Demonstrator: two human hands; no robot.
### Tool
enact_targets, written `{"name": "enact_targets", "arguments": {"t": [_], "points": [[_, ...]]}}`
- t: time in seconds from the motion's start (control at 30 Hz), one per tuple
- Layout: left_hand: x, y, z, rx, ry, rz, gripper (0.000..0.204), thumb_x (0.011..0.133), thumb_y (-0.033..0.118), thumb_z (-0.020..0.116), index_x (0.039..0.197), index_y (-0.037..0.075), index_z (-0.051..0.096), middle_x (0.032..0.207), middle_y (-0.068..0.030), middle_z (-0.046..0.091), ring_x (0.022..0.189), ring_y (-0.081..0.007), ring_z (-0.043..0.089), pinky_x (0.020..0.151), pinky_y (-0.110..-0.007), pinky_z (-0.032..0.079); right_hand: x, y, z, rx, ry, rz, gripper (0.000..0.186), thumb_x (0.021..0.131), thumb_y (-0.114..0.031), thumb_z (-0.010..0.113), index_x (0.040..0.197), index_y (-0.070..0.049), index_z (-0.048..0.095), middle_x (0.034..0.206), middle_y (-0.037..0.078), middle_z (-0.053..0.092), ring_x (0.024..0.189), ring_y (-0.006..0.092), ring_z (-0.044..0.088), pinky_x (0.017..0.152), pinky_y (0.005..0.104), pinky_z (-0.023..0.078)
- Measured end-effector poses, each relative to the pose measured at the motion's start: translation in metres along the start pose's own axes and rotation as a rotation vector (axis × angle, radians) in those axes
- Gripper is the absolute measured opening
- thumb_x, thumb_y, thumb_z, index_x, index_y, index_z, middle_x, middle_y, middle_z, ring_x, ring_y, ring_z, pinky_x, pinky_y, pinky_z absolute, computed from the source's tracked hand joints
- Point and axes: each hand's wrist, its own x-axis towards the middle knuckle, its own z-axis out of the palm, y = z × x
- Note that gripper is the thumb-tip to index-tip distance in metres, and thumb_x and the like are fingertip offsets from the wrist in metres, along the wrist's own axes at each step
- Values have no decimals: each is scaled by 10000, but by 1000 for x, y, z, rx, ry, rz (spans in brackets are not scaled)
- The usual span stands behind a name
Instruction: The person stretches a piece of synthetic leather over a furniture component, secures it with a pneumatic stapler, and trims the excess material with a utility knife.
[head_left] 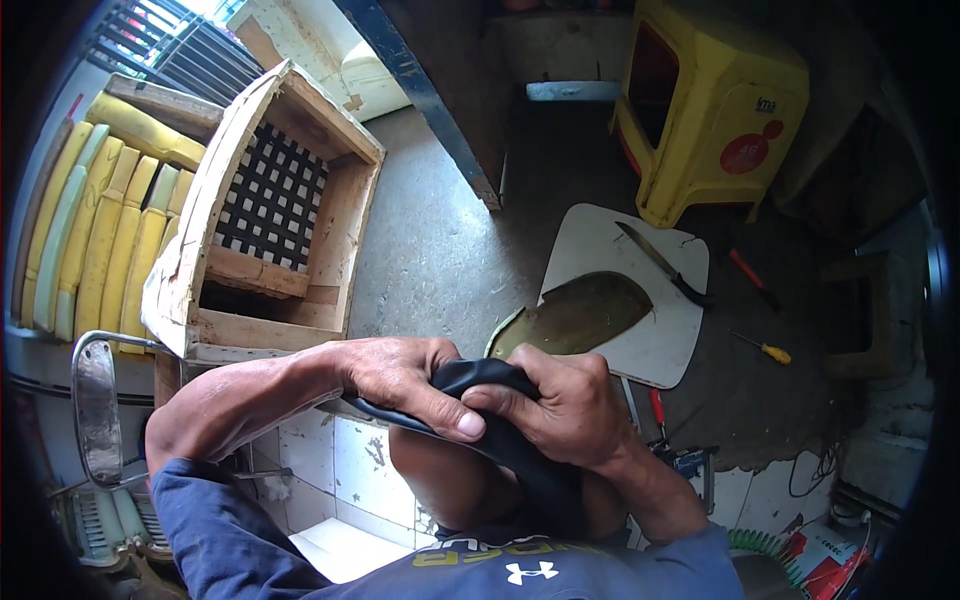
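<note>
The left hand (405,385) and right hand (572,408), close together, both clamp folded black material (545,468) (its full shape is hidden), which hangs below the grip. Just beyond the grip, an olive panel (590,312) lies partly on a white board (665,345); farther left stands a wooden frame (335,235).

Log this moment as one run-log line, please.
left hand: gripping black material | right hand: gripping same black material | nearby: knife on white board; yellow stool; open wooden frame
</note>
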Motion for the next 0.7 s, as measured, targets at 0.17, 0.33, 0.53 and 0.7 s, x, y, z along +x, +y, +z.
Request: {"name": "enact_targets", "arguments": {"t": [0.17,0.33,0.53,0.7], "points": [[2,8,7,101,-2,-71,582,811,608,902,825,40,774,644,-5,653,566,-124,625,508,-290,482,-2,4,-2,-2,16,-89,424,963,-389,807,773,-42,653,622,137,640,533,276,678,511,416,511],[4,-5,10,162,30,-100,801,697,762,892,869,-11,768,720,-100,709,701,-222,738,622,-315,598,10,15,9,-9,-4,-178,469,974,-413,771,695,-71,614,625,93,591,550,281,646,520,415,492],[3,4,13,327,106,-51,992,740,881,756,1139,-28,766,1000,-207,758,1012,-324,754,873,-410,608,23,25,23,-109,75,-292,491,1000,-374,759,661,-65,584,581,98,552,495,272,594,476,409,461],[-1,19,21,360,175,-298,987,798,892,688,1233,10,770,1131,-234,749,1175,-348,699,1014,-445,556,37,29,37,-58,76,-252,558,1024,-380,736,601,-65,554,524,93,519,426,255,548,434,409,433]]}}
